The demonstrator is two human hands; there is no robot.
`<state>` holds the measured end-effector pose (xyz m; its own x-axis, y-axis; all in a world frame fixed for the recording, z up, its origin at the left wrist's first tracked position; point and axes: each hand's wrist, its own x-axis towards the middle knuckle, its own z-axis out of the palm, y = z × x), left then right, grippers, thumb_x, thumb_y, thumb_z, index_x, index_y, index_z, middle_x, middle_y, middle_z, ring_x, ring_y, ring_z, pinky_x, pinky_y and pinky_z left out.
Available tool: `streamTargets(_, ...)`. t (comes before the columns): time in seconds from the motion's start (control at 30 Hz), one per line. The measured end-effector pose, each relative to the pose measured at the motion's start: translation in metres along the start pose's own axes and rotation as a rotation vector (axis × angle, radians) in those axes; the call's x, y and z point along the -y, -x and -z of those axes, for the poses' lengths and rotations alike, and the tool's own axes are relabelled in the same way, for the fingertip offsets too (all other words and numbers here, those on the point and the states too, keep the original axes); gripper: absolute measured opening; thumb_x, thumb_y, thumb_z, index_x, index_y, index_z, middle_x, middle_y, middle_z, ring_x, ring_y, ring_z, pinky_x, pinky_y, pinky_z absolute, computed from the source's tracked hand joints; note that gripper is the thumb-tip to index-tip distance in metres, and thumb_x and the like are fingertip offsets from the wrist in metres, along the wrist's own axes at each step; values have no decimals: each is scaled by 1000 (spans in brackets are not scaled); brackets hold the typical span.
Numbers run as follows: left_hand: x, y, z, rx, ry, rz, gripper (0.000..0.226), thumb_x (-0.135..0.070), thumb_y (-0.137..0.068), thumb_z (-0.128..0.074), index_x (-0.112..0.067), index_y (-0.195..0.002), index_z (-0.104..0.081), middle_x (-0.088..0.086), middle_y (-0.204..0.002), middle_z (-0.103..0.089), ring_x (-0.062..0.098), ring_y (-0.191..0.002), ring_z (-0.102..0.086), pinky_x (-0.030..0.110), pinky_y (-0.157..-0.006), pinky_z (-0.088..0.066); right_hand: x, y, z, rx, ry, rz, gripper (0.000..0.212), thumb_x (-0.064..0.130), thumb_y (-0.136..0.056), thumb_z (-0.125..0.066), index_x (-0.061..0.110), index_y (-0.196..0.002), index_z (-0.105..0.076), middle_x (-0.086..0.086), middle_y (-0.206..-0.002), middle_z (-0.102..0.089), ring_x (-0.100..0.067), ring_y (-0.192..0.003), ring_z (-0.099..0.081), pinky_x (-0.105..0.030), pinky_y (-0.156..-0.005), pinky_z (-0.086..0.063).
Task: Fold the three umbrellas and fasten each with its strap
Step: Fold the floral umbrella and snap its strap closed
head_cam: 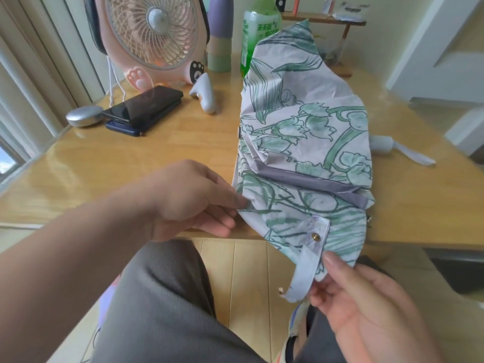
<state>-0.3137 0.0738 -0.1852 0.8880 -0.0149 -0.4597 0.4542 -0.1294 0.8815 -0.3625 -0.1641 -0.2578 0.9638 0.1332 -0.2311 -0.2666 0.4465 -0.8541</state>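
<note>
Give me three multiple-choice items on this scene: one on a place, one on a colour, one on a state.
1. Where do the stacked phones lie?
A) on the table, in front of the pink fan
B) on the floor
C) on a chair

2. What colour is the leaf print on the umbrella?
A) red
B) green
C) orange

3. How is the umbrella's strap?
A) snapped shut round the canopy
B) hanging loose, unfastened
C) tied in a knot

Answers:
1 A: they rest on the wood just before the fan's base.
2 B: green leaves cover the pale fabric.
3 B: its free end dangles below the table edge.
</note>
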Motion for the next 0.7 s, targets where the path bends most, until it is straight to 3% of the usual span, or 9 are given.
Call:
streamTargets(0.1,-2,1,0,-2,-18,7,18,-8,-54,-82,1,-64,-71,17,-60,-64,20,-47,-61,22,-43,-52,-3,-2,2,-13,-24,6,75,40,-22,-105,-7,-72,-75,-25,-68,-62,-24,-53,-57,-28,-49,-47)
streamTargets(0.23,3,-3,-1,-69,19,-7,16,-5,-91,-69,8,-83,-66,20,-67,-66,26,-50,-64,27,-43,-53,-4,-1,3,5,-19,4,69,40,-26,-104,-4,-69,-74,-22,-69,-61,-22,-55,-54,-27,-49,-46)
streamTargets(0.33,4,0,-1,-21,-5,-13,17,-11,-99,-61,4,-90,-63,24,-76,-70,27,-53,-66,28,-42,-54,-1,2,2,41,-37,-42,71,41,-27,-105,1,-79,-77,-22,-77,-64,-24,-58,-57,-30,-46,-44)
streamTargets(0.47,1,6,-3,84,-45,37,19,-11,-96,-63,6,-102,-70,28,-93,-74,25,-55,-68,28,-45,-55,0,5,-4,130,0,-105,73,45,-29,-104,6,-85,-80,-24,-83,-69,-27,-65,-65,-29,-45,-44)
streamTargets(0.6,-1,6,-4,-52,-96,16,11,-2,-85,-75,8,-86,-69,25,-72,-71,23,-51,-68,25,-47,-57,-7,4,-7,84,56,-79,73,49,-29,-102,-1,-75,-77,-25,-75,-67,-23,-60,-60,-26,-49,-48)
streamTargets(0.7,-5,9,-6,-135,-305,-7,18,-5,-79,-83,5,-83,-69,18,-66,-73,24,-51,-69,27,-52,-59,-12,3,-4,52,73,-94,69,41,-29,-103,-4,-73,-75,-26,-74,-66,-25,-60,-57,-27,-47,-45)
